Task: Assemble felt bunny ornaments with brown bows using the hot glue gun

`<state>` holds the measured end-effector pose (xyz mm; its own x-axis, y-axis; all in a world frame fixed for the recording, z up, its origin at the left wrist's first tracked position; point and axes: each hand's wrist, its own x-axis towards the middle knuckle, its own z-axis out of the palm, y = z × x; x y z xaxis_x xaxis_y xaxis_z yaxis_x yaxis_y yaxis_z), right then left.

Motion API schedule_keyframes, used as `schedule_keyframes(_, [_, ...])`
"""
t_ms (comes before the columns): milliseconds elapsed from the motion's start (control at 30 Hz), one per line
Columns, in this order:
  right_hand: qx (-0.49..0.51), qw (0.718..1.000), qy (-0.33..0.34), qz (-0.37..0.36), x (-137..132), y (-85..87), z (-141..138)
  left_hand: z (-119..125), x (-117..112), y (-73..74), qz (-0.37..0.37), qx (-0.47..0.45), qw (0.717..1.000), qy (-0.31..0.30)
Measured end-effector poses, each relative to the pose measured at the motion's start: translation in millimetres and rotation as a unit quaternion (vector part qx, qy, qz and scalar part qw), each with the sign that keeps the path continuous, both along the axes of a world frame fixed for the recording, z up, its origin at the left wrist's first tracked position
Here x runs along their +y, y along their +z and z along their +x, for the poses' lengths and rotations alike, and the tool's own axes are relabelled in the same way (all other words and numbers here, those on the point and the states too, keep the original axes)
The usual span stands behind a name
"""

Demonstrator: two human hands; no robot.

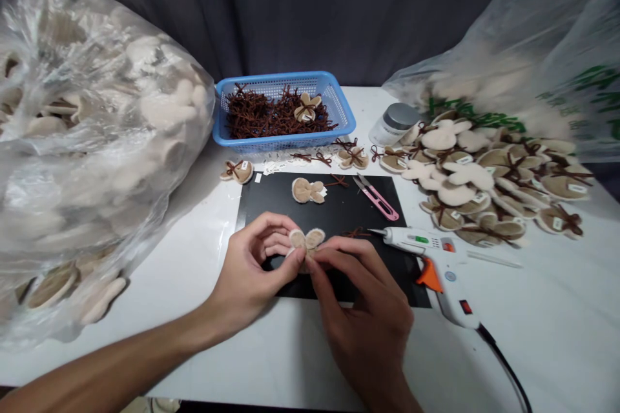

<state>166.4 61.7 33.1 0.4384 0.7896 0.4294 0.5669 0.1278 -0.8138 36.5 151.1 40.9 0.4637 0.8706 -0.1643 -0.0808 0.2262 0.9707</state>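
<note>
My left hand and my right hand meet over a black mat, both pinched on one small tan plush rabbit-shaped piece. Its two ears point away from me. A second tan plush piece lies farther back on the mat with a brown string bow beside it. Another brown bow lies just right of my fingers.
A white glue gun with a black cord rests right of the mat, pink snips behind it. A blue basket holds brown bows. Finished pieces are heaped at right beside a grey-lidded jar. Large clear bags flank the table.
</note>
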Motion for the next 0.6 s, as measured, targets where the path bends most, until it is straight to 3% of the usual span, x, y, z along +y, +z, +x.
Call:
schedule_keyframes(300, [0.052,0.999,0.007,-0.005,-2.5,-0.4,4.0,-1.7,2.5,-1.4,0.010,-0.023,0.996,-0.080])
schedule_keyframes(600, [0.038,0.999,-0.009,0.012,-3.6,-0.8,1.4,-0.5,4.4,2.2,-0.111,-0.082,0.985,-0.106])
